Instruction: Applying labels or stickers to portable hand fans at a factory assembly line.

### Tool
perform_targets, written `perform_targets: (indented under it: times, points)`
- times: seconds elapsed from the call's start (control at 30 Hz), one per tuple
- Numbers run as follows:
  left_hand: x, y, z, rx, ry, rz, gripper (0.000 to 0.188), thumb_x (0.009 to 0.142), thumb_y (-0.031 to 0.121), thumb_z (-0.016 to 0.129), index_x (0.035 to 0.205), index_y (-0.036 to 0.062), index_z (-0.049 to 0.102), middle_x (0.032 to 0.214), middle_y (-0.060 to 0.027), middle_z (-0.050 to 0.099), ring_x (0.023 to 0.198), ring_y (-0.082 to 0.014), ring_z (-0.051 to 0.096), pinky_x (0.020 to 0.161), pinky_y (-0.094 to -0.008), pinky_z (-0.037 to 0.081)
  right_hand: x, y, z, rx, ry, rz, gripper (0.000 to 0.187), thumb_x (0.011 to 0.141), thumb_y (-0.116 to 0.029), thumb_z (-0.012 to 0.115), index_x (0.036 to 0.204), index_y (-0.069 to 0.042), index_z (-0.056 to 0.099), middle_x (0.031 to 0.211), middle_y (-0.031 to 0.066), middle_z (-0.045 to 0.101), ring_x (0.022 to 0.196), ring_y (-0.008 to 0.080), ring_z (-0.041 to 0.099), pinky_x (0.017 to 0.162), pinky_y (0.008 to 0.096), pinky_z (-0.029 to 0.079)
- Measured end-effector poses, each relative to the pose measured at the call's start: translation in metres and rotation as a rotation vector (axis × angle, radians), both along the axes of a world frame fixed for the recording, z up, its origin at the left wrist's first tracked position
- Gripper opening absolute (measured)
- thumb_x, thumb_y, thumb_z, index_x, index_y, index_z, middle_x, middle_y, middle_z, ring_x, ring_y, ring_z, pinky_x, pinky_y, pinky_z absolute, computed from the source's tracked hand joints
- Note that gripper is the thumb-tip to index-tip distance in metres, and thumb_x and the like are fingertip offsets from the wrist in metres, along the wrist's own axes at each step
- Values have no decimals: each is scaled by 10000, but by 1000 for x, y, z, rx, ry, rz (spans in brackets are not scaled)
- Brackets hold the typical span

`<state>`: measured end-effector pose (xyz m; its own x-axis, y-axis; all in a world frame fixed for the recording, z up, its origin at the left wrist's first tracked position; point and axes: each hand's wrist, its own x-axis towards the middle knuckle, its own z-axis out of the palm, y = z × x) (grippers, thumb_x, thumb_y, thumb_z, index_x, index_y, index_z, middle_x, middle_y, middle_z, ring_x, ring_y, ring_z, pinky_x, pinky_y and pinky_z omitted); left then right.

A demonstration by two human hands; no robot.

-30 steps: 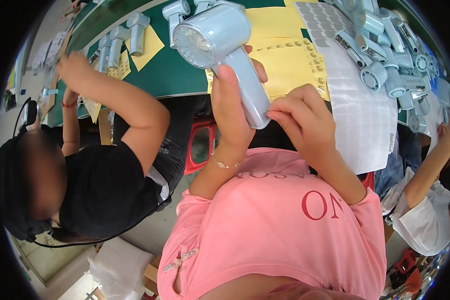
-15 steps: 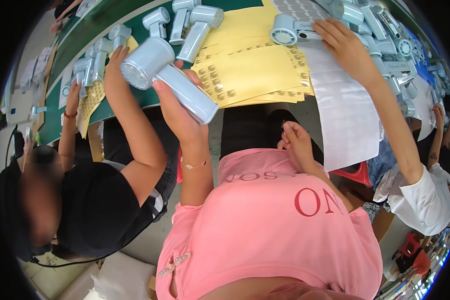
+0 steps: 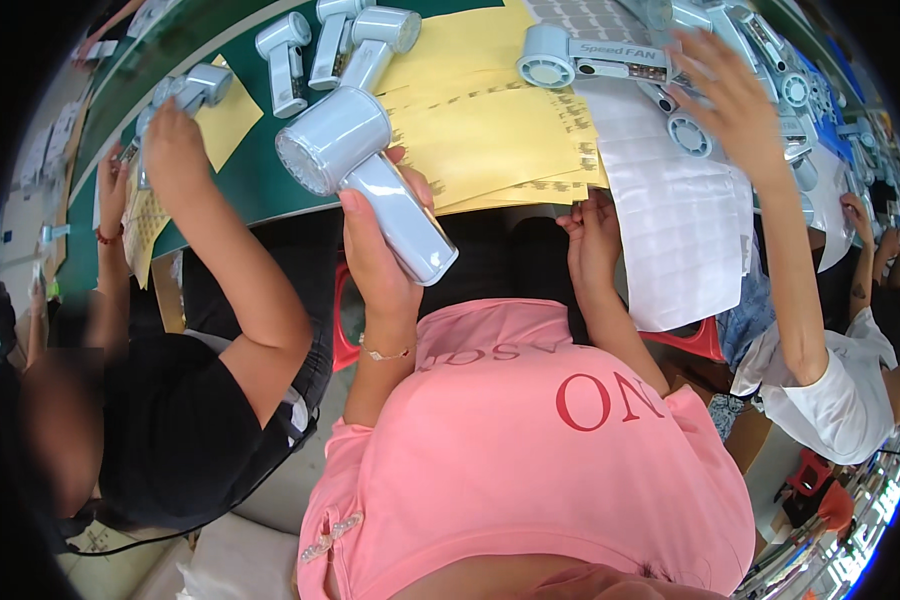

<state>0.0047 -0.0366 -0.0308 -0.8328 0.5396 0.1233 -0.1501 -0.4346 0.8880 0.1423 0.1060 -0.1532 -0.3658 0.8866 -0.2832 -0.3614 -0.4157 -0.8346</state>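
Note:
My left hand (image 3: 378, 245) is wrapped round the handle of a light-blue handheld fan (image 3: 405, 225). The fan is tilted, its round head (image 3: 335, 140) up and to the left, its handle end down to the right. My right hand (image 3: 595, 240) is at the table's front edge, just below the near right corner of a stack of yellow label sheets (image 3: 490, 145). Its fingers are bent up together against that edge; what they pinch, if anything, is too small to make out.
Several more fans (image 3: 285, 60) lie on the green table (image 3: 240, 180). Another fan (image 3: 545, 55) rests beside a white sheet (image 3: 670, 220) hanging over the edge. A co-worker's hand (image 3: 725, 105) reaches over fans at right; another co-worker's hand (image 3: 175, 150) handles fans at left.
My left hand has moved the fan slightly right and down. My right hand has risen from my lap to the sheets' edge. The right co-worker's hand has left the fan beside the white sheet.

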Motion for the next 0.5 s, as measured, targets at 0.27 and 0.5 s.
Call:
perform_targets:
  times: [0.27, 0.5]
  points:
    - [-16, -5, -1, 12, -4, 90, 581, 921, 511, 309, 1114, -17, 453, 737, -72, 488, 625, -121, 427, 556, -221, 346, 5, -44, 17, -409, -7, 470, 134, 865, -72, 556, 972, -2, 518, 758, 64, 540, 706, 139, 571, 690, 313, 539]
    - [-41, -10, 2, -268, 35, 27, 477, 927, 428, 379, 1074, -11, 495, 800, -70, 586, 658, -98, 499, 585, -218, 395, -10, -31, 115, 63, -116, 733, 106, 833, 26, 553, 929, 67, 569, 897, 138, 600, 817, 214, 637, 675, 294, 556]
